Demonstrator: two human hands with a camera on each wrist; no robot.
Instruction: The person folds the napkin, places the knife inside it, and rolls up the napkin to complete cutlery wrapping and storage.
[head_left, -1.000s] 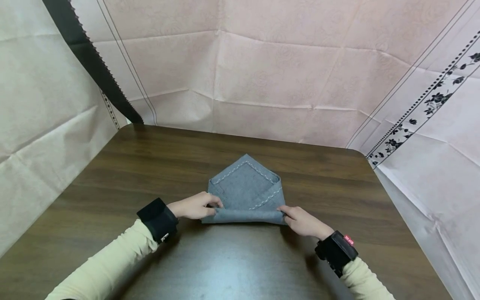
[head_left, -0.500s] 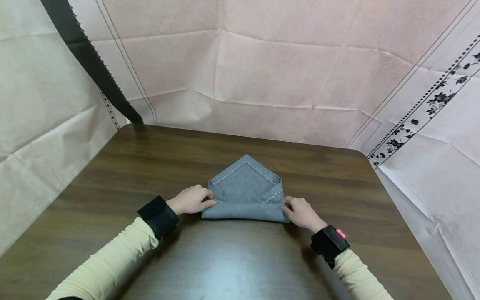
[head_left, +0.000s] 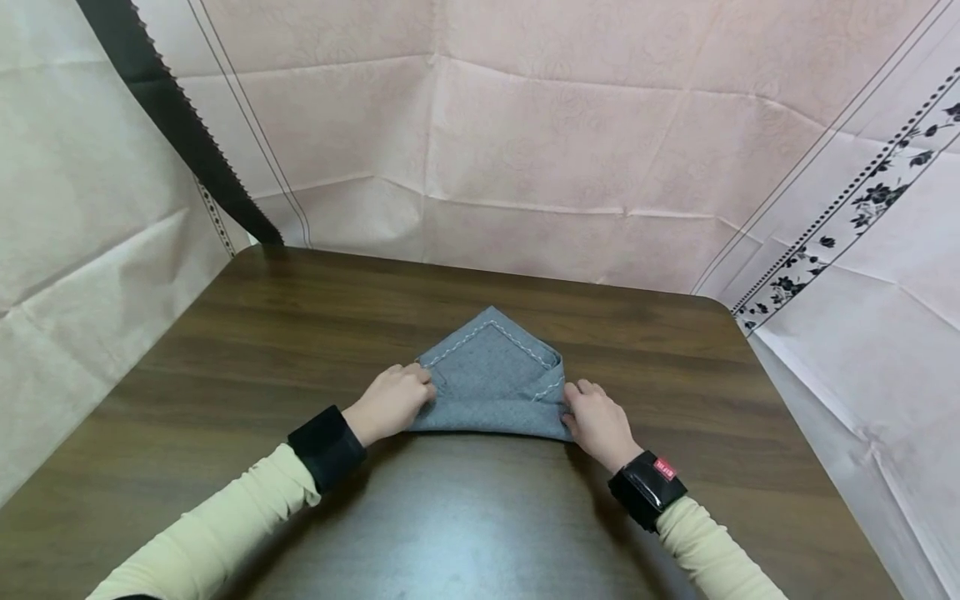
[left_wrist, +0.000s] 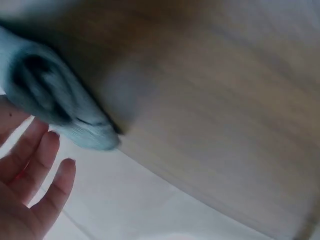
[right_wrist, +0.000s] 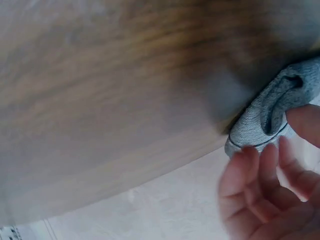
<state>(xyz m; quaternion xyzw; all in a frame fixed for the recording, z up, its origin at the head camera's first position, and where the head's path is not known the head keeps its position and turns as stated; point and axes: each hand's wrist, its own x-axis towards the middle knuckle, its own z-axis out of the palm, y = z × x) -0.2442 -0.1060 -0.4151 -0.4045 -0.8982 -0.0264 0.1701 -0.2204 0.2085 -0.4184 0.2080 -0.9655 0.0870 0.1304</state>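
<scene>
A grey-blue cloth (head_left: 491, 358) with white stitching lies folded on the table, its far end coming to a point. Its near edge is turned over into a thick roll (head_left: 491, 415). At the roll's left end my left hand (head_left: 392, 402) grips the cloth, fingers bent over it in the head view. The left wrist view shows the open spiral of the roll (left_wrist: 85, 112), with the fingertips (left_wrist: 50, 140) close against it. My right hand (head_left: 600, 422) holds the right end. In the right wrist view the thumb (right_wrist: 305, 122) lies on the rolled cloth (right_wrist: 250, 125), fingers beyond it.
The brown wood-grain table (head_left: 360, 308) has rounded far corners. Pale creased sheeting (head_left: 570, 167) hangs behind it, with a black strip (head_left: 180, 125) at left and a floral border (head_left: 847, 208) at right. Black bands (head_left: 327, 450) wrap both wrists.
Both hands have moved a little away from the body along with the near edge. The turned-over part has rolled farther toward the pointed end, covering more of the stitching.
</scene>
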